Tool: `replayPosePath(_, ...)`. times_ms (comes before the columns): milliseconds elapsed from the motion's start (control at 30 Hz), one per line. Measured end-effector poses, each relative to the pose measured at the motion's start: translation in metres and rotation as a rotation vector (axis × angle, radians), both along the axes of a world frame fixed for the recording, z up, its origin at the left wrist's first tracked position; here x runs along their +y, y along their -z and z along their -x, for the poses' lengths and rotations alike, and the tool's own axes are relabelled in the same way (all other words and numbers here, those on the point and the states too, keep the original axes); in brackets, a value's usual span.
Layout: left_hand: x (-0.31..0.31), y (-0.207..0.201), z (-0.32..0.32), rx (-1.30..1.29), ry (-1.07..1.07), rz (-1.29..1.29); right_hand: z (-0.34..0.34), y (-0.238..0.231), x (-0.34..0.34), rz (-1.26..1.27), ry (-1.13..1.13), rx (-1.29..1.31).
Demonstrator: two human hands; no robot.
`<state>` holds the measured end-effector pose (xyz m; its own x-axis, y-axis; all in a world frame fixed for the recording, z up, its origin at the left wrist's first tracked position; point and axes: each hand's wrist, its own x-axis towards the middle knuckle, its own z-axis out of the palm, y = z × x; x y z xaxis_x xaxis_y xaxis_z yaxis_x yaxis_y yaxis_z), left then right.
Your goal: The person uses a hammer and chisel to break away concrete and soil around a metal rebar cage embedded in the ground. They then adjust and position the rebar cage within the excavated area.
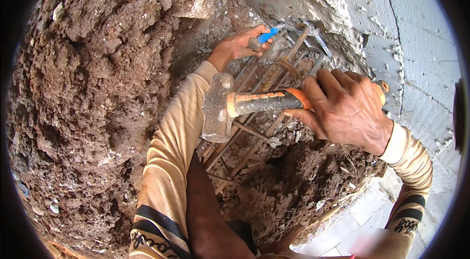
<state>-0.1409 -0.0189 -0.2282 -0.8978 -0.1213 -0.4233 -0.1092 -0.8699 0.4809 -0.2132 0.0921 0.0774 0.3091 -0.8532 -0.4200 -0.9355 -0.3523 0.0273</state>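
The left hand (245, 43) has its fingers wrapped around a blue-and-grey chisel (268, 35), a narrow grip near the top of a dug-out cavity; the chisel's grey butt shows at the fingers and its blue section points up and right, toward some pale metal strips (320, 44) under the broken concrete edge (338, 12). The right hand (342, 105) is closed firmly around the handle of a short sledgehammer (259, 104), thumb along the lower side and the orange-tipped end of the handle coming out past the little-finger side. The hammer's dusty steel head (218, 110) hangs beside the left forearm, overlapping the edge of its sleeve in view, apart from the chisel; its depth cannot be told. Orange and black bands run along the worn handle. Behind it, rusty rebar (252, 132) slants through the cavity, crossed by shorter bars. Rough brown soil (98, 88) banks up on the left, a grey plastered wall (421, 34) stands on the right, and pale tiles (362, 207) lie at lower right. Both tan sleeves, left (171, 146) and right (413, 166), carry black bands and dark script-style lettering; folds and the view's edge distort the writing.
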Motion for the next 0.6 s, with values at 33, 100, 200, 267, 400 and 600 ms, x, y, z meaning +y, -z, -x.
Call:
replayPosePath(33, -0.001, 0.005, 0.001, 0.0, 0.013, -0.039, -0.002, 0.001, 0.0, 0.01, -0.009, -0.005)
replayPosePath(100, -0.005, 0.014, 0.003, -0.002, 0.04, -0.118, -0.006, 0.003, -0.002, 0.033, -0.037, -0.013)
replayPosePath(200, -0.004, 0.01, 0.001, 0.069, -0.003, 0.093, -0.008, 0.006, -0.004, 0.049, -0.074, -0.008)
replayPosePath(267, -0.002, 0.002, -0.002, 0.042, -0.005, 0.067, -0.011, 0.007, -0.006, 0.038, -0.101, 0.007)
replayPosePath(400, 0.0, 0.003, -0.001, 0.044, -0.037, -0.083, -0.018, 0.01, -0.012, 0.122, -0.159, -0.047)
replayPosePath(600, 0.012, 0.005, -0.029, 0.353, -0.194, 0.142, 0.019, 0.047, -0.022, -0.011, -0.002, 0.195)
